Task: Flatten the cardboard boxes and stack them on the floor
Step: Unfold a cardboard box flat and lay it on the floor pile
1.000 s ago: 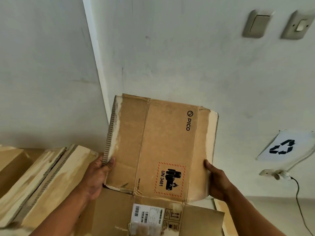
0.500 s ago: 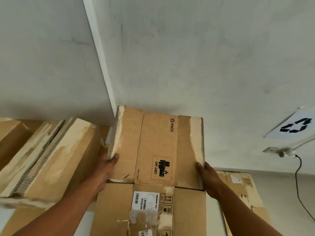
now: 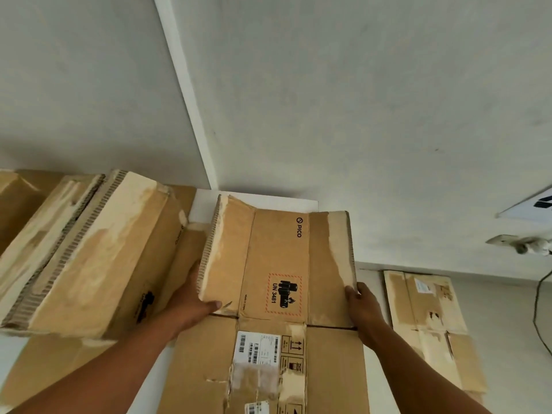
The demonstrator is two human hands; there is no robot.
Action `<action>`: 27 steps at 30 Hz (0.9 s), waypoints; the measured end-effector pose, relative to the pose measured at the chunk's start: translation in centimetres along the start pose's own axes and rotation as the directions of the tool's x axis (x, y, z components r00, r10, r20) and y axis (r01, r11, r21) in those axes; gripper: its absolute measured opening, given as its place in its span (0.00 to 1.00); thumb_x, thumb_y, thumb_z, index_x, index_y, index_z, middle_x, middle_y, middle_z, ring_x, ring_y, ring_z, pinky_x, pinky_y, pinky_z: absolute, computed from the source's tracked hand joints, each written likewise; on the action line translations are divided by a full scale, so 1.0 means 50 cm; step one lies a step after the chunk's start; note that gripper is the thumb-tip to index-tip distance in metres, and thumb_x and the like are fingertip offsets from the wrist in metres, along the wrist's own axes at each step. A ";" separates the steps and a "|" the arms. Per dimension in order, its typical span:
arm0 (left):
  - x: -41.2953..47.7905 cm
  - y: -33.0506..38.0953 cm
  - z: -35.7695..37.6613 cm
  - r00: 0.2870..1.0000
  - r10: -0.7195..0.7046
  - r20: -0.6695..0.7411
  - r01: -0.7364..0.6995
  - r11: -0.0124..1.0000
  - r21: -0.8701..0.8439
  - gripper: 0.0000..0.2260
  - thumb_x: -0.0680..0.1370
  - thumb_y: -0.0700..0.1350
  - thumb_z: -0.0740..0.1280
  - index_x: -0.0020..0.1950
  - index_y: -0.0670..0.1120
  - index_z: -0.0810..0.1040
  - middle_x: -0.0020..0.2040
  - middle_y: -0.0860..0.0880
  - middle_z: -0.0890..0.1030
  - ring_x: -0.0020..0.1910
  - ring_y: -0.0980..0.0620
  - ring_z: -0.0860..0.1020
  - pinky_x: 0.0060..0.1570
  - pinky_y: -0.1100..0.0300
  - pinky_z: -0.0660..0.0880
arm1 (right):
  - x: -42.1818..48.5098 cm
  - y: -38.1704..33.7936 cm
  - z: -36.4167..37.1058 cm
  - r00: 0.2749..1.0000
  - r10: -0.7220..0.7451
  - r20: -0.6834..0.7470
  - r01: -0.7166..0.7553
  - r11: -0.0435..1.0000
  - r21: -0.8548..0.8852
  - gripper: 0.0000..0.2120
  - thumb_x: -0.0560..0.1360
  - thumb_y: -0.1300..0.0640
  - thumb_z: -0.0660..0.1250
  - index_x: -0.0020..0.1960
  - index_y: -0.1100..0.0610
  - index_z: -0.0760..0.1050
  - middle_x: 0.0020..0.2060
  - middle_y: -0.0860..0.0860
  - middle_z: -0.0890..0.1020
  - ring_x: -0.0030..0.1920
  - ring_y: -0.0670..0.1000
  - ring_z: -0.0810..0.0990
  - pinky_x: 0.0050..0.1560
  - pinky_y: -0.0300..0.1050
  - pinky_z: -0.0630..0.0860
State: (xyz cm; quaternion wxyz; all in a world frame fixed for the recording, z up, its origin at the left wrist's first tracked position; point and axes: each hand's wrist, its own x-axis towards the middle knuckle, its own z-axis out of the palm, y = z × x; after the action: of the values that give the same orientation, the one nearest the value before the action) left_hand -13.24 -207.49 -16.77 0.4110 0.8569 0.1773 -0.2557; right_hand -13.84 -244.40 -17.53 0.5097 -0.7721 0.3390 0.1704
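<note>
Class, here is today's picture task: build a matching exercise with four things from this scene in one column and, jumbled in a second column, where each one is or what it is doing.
Column one
1. left hand
2. right hand
3. flat box
4. bulky box

Column two
A. lies flattened at the far right
B. grips the left edge of the PICO box
C. sits at the left, not yet flattened
D. grips the right edge of the PICO box

Pairs: 1-B, 2-D, 3-A, 4-C
</note>
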 end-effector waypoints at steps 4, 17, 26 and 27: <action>0.001 -0.025 0.022 0.996 0.032 -0.078 -0.021 0.990 0.138 0.62 0.64 0.54 0.81 0.76 0.65 0.32 0.70 0.46 0.64 0.65 0.44 0.71 0.59 0.54 0.72 | -0.006 0.018 -0.003 0.992 -0.118 0.038 0.123 0.978 -0.166 0.35 0.79 0.48 0.65 0.79 0.48 0.48 0.69 0.58 0.72 0.61 0.60 0.77 0.61 0.60 0.77; -0.004 -0.041 0.063 0.984 0.076 -0.162 0.003 0.899 0.438 0.42 0.73 0.58 0.73 0.79 0.62 0.50 0.73 0.49 0.58 0.60 0.44 0.76 0.55 0.52 0.77 | -0.038 0.101 0.012 0.959 -0.194 0.207 0.262 0.886 -0.383 0.47 0.72 0.41 0.73 0.79 0.41 0.44 0.68 0.52 0.64 0.65 0.57 0.72 0.61 0.57 0.78; -0.023 -0.043 0.066 0.902 -0.175 -0.394 0.196 0.980 0.013 0.30 0.72 0.52 0.75 0.70 0.45 0.70 0.63 0.39 0.77 0.57 0.37 0.77 0.53 0.48 0.77 | -0.050 0.123 -0.011 0.952 -0.241 0.188 0.282 0.929 -0.238 0.29 0.81 0.59 0.61 0.78 0.44 0.56 0.73 0.52 0.64 0.70 0.57 0.70 0.68 0.59 0.73; -0.031 -0.041 0.067 0.905 -0.173 -0.389 0.194 0.981 0.016 0.25 0.73 0.51 0.75 0.66 0.44 0.74 0.60 0.41 0.80 0.55 0.38 0.79 0.52 0.49 0.78 | -0.049 0.124 -0.017 0.944 -0.218 0.248 0.279 0.927 -0.250 0.30 0.81 0.59 0.59 0.79 0.44 0.53 0.75 0.51 0.60 0.72 0.58 0.67 0.70 0.59 0.71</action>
State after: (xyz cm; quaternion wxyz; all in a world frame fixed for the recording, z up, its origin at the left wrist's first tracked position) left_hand -16.52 -209.09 -18.90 0.3190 0.8807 0.3274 -0.1244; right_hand -19.97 -245.87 -19.83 0.4458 -0.8505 0.1527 0.2335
